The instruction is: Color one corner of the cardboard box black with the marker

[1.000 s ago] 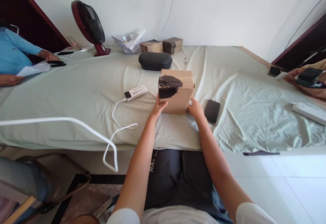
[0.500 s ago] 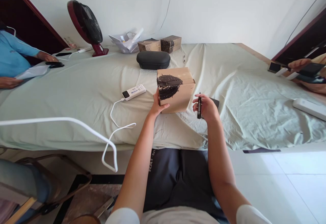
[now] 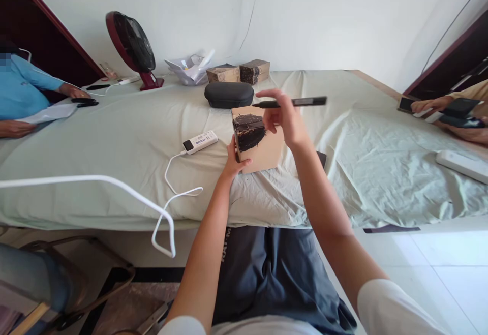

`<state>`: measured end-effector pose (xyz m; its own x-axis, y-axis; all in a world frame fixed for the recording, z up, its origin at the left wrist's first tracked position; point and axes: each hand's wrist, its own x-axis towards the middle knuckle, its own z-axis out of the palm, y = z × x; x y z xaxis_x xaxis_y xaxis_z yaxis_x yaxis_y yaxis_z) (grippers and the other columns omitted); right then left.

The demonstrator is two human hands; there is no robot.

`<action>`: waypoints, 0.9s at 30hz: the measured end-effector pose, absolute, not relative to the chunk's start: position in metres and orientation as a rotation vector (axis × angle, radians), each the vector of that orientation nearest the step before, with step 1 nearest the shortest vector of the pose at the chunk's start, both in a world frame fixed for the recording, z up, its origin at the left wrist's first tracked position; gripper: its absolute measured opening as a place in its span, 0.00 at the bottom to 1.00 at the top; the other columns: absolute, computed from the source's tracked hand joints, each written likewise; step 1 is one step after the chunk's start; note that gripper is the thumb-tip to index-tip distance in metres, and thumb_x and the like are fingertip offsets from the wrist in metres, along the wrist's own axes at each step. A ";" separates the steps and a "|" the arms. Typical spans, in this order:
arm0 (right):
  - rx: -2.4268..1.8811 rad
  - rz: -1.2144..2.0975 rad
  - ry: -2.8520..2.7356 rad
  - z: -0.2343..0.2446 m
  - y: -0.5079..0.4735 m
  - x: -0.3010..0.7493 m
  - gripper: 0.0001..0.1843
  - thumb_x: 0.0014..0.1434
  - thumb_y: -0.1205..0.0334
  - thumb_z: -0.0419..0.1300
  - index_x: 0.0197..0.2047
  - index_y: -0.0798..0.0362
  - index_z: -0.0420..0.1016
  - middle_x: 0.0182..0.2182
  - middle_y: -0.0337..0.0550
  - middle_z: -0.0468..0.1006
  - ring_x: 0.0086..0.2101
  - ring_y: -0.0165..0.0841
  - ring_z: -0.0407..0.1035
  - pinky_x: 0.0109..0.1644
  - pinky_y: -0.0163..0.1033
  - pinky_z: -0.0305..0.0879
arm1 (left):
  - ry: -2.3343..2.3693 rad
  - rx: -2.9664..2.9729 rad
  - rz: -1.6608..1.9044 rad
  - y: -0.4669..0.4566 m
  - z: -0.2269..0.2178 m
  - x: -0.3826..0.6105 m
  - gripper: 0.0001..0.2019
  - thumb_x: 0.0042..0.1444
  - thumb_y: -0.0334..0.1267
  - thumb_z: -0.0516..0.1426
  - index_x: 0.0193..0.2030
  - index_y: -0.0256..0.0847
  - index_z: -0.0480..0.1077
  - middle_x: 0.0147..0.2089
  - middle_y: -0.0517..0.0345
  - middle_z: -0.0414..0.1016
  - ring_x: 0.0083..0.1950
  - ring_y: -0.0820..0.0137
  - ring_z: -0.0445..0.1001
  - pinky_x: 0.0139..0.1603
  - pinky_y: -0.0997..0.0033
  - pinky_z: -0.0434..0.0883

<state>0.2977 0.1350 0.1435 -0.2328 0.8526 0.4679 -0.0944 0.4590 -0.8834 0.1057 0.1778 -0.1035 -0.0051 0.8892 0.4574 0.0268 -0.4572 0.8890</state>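
Observation:
A cardboard box (image 3: pixel 263 157) with a black scribbled patch (image 3: pixel 249 134) on its left part stands on the cloth-covered table in front of me. My left hand (image 3: pixel 235 161) grips its lower left corner, thumb on the near face, other fingers partly hidden behind. Above the box's right part is my right hand (image 3: pixel 285 119), pinching a black marker (image 3: pixel 309 101). The marker lies nearly level, its thin tip pointing left over the box's top. Whether the tip touches the cardboard, I cannot tell. Part of the box is hidden behind my right hand.
Behind the box lie a black case (image 3: pixel 229 95) and two marked cardboard boxes (image 3: pixel 254 72). A white power bank (image 3: pixel 200 142) with a cable is on the left. A fan (image 3: pixel 131 45) stands farther back. People's hands are at both table ends.
My right hand has risen and moved left from beside the box to above it. The marker has turned from upright to nearly level. My left hand stays on the box.

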 end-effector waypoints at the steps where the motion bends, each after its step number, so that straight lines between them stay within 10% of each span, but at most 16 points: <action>1: -0.709 0.982 -1.577 0.147 0.143 0.288 0.23 0.71 0.37 0.55 0.45 0.49 0.74 0.17 0.28 0.60 0.19 0.29 0.56 0.26 0.37 0.53 | 0.974 1.572 1.542 0.177 -0.103 0.105 0.67 0.37 0.69 0.75 0.82 0.56 0.50 0.70 0.45 0.57 0.75 0.42 0.61 0.75 0.40 0.64; 10: -0.845 0.744 -1.728 0.144 0.182 0.262 0.15 0.61 0.71 0.60 0.26 0.50 0.62 0.25 0.32 0.57 0.29 0.27 0.54 0.38 0.35 0.59 | 1.009 1.596 1.543 0.171 -0.098 0.104 0.69 0.37 0.66 0.76 0.82 0.59 0.45 0.73 0.44 0.51 0.77 0.42 0.56 0.76 0.42 0.62; 27: -0.769 0.714 -1.450 0.134 0.138 0.281 0.11 0.71 0.54 0.60 0.37 0.45 0.65 0.23 0.30 0.59 0.25 0.29 0.52 0.32 0.37 0.55 | 1.055 1.563 1.547 0.163 -0.091 0.105 0.70 0.35 0.65 0.77 0.82 0.55 0.48 0.72 0.43 0.53 0.79 0.42 0.56 0.78 0.43 0.60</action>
